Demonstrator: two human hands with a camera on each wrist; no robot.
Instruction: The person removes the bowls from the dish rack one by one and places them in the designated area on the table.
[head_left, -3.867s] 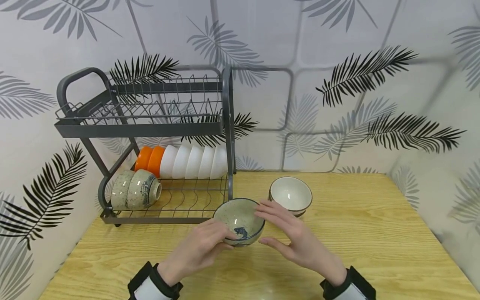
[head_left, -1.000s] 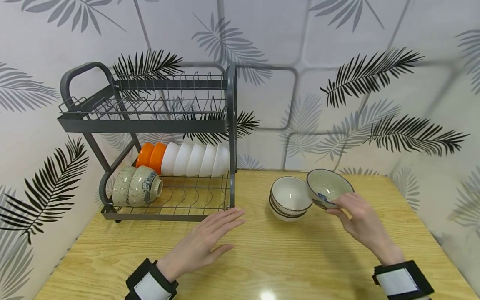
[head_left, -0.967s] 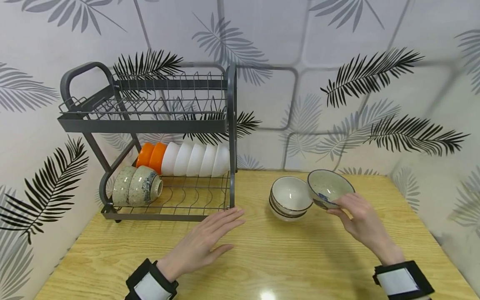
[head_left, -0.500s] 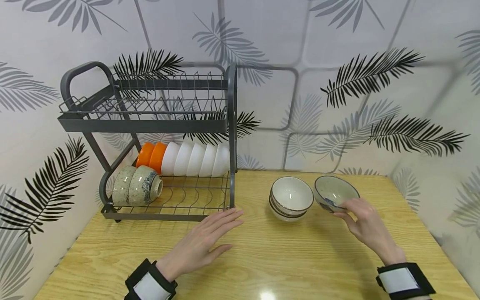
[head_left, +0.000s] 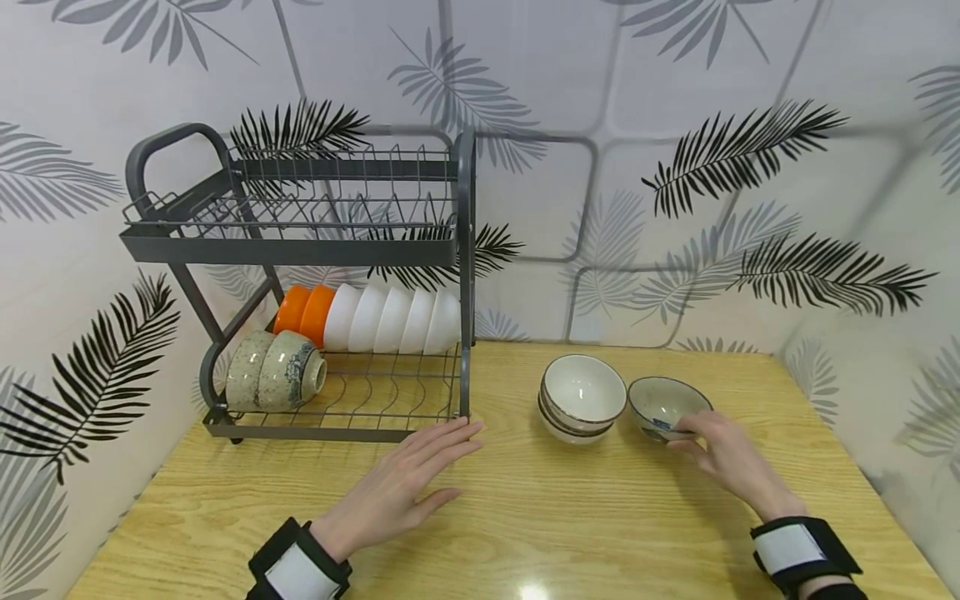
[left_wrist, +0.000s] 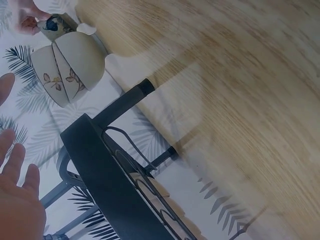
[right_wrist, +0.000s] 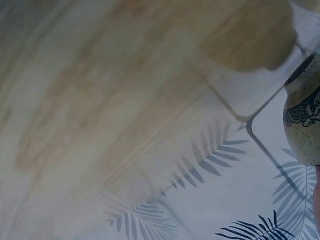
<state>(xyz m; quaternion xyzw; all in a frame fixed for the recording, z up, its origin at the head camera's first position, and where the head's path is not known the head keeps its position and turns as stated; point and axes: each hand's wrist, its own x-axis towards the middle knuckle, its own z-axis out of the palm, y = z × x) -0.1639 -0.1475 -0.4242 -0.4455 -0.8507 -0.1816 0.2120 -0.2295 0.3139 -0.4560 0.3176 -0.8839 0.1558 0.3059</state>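
Observation:
My right hand (head_left: 731,458) pinches the near rim of a speckled bowl (head_left: 660,404) with a blue rim and a blue fish inside. In the head view the bowl is low over the table, just right of a stack of cream bowls (head_left: 583,392); whether its foot touches the wood I cannot tell. At the right wrist view's edge the same bowl (right_wrist: 305,120) shows a dark blue band. Fingers straight, my left hand (head_left: 401,487) holds nothing and lies in front of the rack's right corner. The left wrist view shows flowers on the stacked bowls (left_wrist: 75,70).
A dark two-tier dish rack (head_left: 300,250) stands on the left. On its lower tier are orange bowls (head_left: 303,317), several white bowls (head_left: 390,321) and speckled bowls (head_left: 270,371) on their sides. The wooden table (head_left: 585,517) meets a leaf-patterned wall covering (head_left: 540,200) behind.
Earlier both hands were at the speckled bowl in the middle; the left hand has since let go. My right hand has carried the bowl right, past the stack, and lowered it over the last second.

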